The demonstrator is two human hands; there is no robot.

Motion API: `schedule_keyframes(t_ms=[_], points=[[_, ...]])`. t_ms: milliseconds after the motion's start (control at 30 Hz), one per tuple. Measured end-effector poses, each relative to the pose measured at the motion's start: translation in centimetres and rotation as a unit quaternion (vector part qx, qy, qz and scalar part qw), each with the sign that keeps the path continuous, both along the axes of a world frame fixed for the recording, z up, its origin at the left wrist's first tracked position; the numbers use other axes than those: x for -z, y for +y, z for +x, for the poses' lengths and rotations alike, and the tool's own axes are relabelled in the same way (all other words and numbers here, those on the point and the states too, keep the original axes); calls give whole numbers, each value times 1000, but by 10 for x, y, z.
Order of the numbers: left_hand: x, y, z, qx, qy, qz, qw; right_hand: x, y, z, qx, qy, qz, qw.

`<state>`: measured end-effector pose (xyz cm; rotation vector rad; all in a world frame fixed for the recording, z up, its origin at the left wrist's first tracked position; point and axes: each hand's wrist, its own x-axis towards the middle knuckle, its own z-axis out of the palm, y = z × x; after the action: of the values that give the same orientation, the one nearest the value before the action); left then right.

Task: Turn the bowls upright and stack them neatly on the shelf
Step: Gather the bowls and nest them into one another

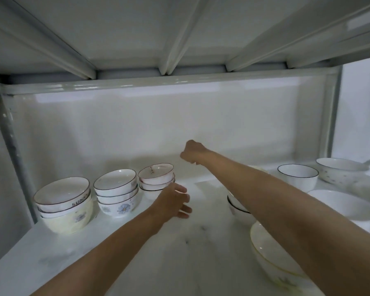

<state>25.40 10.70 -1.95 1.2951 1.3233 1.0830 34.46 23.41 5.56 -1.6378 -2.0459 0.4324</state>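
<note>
Both bare arms are extended into a white shelf (pixel 179 253). The left hand (pixel 173 202) is held low over the shelf surface, fingers (pixel 185 209) spread loosely and nothing gripped. Just beyond its fingertips a stack of red-rimmed bowls (pixel 156 178) is seen, upright; further to the left of the fingers stand a stack of black-rimmed floral bowls (pixel 116 192) and a stack topped by a bowl lettered "SUNNY" (pixel 63 202), also upright. The right hand (pixel 191 152) is raised near the back wall, curled into what appears a closed fist; whether anything is enclosed cannot be told, the fingers being turned away. To the right of that hand are noted a black-rimmed bowl (pixel 297 176), a speckled bowl (pixel 340 170), and beneath the forearm a gold-rimmed bowl (pixel 271 259), tilted.
</note>
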Motion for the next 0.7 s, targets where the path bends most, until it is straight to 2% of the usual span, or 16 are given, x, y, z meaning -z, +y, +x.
schedule_keyframes(t_ms=[233,400,567,700], points=[[1,-25,48,163,119,-23,979,-21,-40,72,-17,53,-54,997],[-4,-39,64,272,173,-50,945,-25,-81,111,-71,26,-122,990],[-12,-43,73,342,218,-78,911,-20,-104,144,-98,-2,-160,982],[-16,-44,84,352,249,-90,898,-14,-117,173,-111,-7,-181,977]])
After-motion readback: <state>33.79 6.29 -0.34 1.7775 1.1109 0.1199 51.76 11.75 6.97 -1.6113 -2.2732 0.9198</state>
